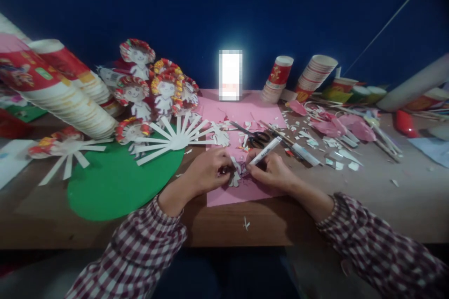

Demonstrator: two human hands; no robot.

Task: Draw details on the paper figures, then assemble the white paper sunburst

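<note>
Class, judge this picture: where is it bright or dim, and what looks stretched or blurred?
Head view: the panel glares white, pixelated, haloed against the dark wall; head view: the cups at far left look stretched, likely lens distortion; head view: the pen's lettering is partly readable, though fine detail on the cutout is soft.

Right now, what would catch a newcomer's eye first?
The bright white rectangle at back centre, glowing against the dark blue backdrop. The green sheet on the left, overlapped by white paper strips. Then, at front centre, the white marker in the right grip, above pink paper.
</note>
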